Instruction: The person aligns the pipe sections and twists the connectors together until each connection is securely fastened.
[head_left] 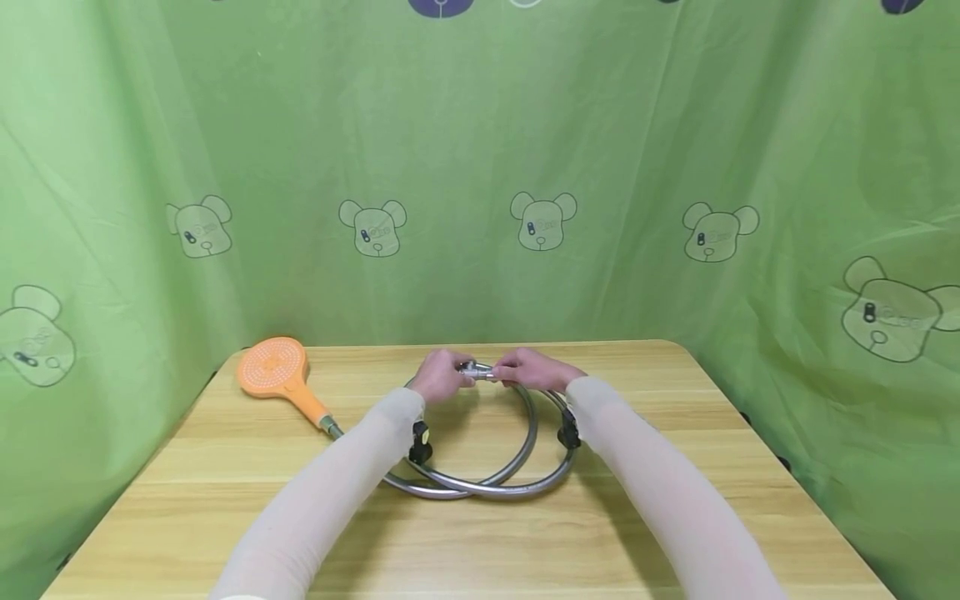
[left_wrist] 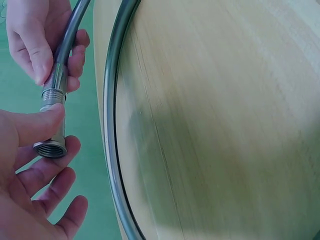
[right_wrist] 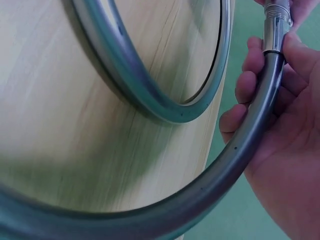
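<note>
My left hand (head_left: 438,377) pinches a chrome fitting (left_wrist: 52,149) between thumb and index finger, its other fingers spread. The fitting's open, internally threaded end faces the camera in the left wrist view. My right hand (head_left: 532,369) grips the end of a grey metallic shower hose (right_wrist: 250,127) at its smooth chrome collar (right_wrist: 273,34). Fitting and collar are in line, with ridged thread showing between them. The hose loops on the table below my hands and runs left to an orange shower head (head_left: 272,367), which lies with its spray face up.
The light wooden table (head_left: 465,558) carries everything, its far edge just beyond my hands. A green curtain (head_left: 465,283) with bear prints hangs close behind and on both sides. Hose coils cross between my forearms, close to the dark wrist cameras.
</note>
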